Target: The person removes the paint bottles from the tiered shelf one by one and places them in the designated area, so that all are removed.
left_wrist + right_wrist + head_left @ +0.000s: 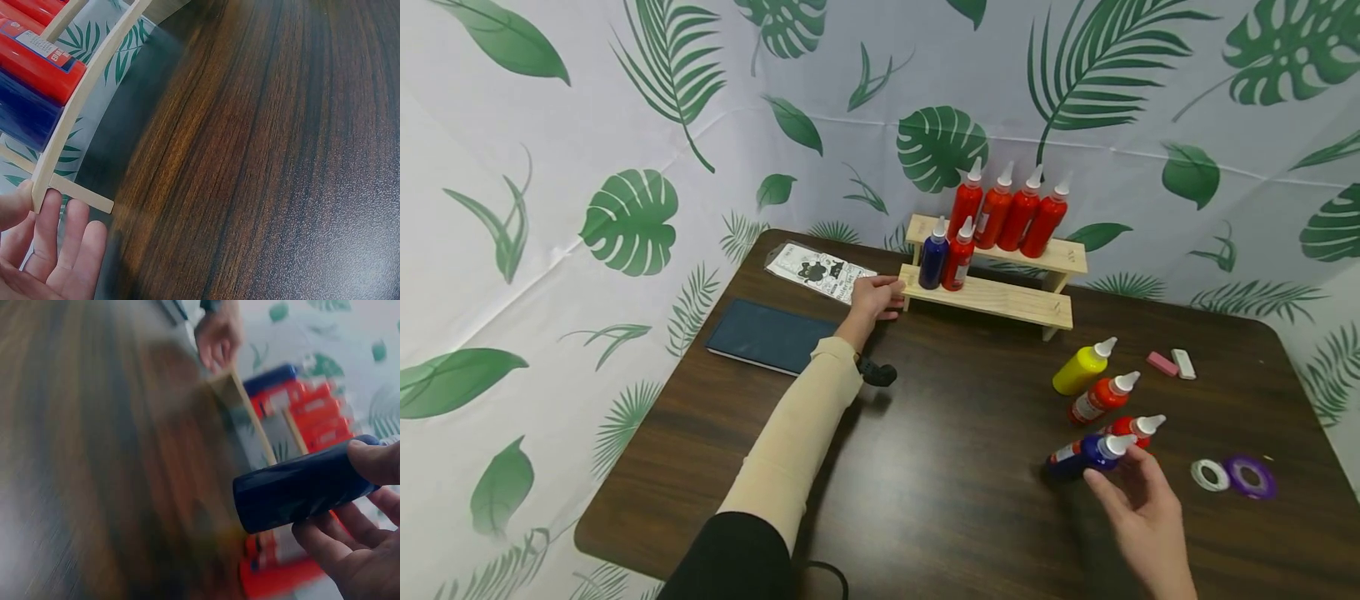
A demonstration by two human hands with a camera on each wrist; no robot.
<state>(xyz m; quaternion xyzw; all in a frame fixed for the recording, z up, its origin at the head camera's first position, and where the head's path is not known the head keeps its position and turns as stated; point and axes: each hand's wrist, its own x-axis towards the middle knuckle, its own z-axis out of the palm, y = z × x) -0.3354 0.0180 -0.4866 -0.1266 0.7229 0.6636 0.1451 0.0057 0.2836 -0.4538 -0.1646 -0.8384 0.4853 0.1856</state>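
Observation:
My left hand (pixel 874 300) pinches the left end of a two-step wooden rack (pixel 1007 302), its thumb on top of the lower board and fingers beneath. In my right hand (pixel 1150 521) is a blue paint bottle (pixel 306 484) with a white nozzle, gripped near its top between thumb and fingers and tilted. Several red paint bottles (pixel 996 218) stand on the upper step. On the lower step, a blue paint bottle (pixel 933 260) stands left of a red paint bottle (pixel 957 265). Near my right hand are a yellow paint bottle (pixel 1078 372) and two red ones, one partly hidden by the held bottle.
A dark blue notebook (pixel 771 335) and a clear-wrapped printed sheet (pixel 816 271) lie at the left. Toward the right are a pink eraser (pixel 1162 363), a white eraser (pixel 1183 364), a white tape roll (pixel 1200 478) and a purple one (pixel 1262 488). Leaf-patterned cloth hangs behind the table.

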